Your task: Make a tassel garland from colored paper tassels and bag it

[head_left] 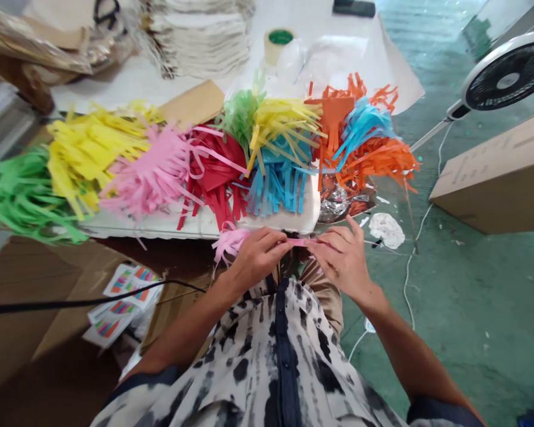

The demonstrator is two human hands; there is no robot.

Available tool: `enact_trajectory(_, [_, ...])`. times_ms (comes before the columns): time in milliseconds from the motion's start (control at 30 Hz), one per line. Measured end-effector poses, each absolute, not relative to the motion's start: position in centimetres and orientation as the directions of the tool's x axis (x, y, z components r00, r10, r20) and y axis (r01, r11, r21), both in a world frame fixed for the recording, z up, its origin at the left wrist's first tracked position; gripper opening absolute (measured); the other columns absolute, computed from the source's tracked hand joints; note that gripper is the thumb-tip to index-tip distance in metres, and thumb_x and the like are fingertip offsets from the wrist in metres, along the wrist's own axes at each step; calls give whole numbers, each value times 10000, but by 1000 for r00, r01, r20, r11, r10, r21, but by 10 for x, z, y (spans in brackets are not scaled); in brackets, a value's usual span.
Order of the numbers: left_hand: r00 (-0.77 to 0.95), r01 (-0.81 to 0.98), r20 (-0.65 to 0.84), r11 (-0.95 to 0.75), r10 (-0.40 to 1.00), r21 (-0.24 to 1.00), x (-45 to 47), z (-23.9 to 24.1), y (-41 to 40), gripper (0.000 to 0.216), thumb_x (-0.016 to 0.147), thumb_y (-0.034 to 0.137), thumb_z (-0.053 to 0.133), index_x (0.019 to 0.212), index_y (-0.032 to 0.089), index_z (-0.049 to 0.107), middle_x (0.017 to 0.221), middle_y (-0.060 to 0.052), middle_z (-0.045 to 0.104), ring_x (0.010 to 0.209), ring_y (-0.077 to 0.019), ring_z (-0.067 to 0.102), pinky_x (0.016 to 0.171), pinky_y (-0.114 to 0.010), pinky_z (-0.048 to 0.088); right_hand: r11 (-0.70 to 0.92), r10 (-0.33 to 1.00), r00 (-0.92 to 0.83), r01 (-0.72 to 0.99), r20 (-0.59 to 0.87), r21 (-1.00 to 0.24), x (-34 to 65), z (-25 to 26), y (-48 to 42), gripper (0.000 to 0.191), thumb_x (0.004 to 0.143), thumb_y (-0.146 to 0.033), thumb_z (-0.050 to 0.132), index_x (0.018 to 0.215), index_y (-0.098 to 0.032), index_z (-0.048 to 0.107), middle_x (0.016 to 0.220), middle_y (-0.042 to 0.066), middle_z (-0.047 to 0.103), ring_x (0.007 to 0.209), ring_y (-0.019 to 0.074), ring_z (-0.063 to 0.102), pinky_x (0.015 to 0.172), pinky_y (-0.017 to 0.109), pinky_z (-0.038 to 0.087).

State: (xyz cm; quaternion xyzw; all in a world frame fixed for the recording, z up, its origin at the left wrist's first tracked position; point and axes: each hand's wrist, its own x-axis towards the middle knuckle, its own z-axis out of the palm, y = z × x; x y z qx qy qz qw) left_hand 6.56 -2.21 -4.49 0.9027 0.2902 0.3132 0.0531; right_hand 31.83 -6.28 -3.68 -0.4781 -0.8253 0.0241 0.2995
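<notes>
Between my two hands, at the table's front edge, runs a narrow twisted part of a pink paper tassel. My left hand is closed on it, and its loose pink fringe hangs out to the left of that hand. My right hand pinches the other end, with one finger raised. Just beyond my hands lie a blue tassel bunch and a red tassel bunch. Farther left are a pink tassel bunch, a yellow bunch and a green bunch.
Orange fringe lies at the table's right corner, above a bag with scraps. Behind stand a tape roll and stacked white material. A fan and a cardboard box stand right; a black cable crosses at left.
</notes>
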Motion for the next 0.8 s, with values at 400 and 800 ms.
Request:
enact_trajectory(400, [523, 592, 421, -671, 741, 446, 63, -37, -18, 108, 983, 306, 698, 956, 205, 725, 1032, -77, 720, 980, -220, 620, 877, -382, 494, 401, 898, -210, 753, 387, -521, 314, -30, -63, 93, 997, -307, 696, 945, -310, 773, 926, -23, 729, 1013, 206, 624, 1217, 521, 295])
enact_trajectory(800, [418, 733, 211, -465, 884, 497, 69, -14, -13, 143, 903, 330, 783, 847, 209, 732, 1130, -85, 666, 1100, -300, 553, 914, -473, 443, 207, 970, -131, 889, 206, -409, 297, -13, -56, 69, 908, -282, 688, 844, -254, 683, 900, 42, 676, 1057, 310, 534, 1032, 532, 356])
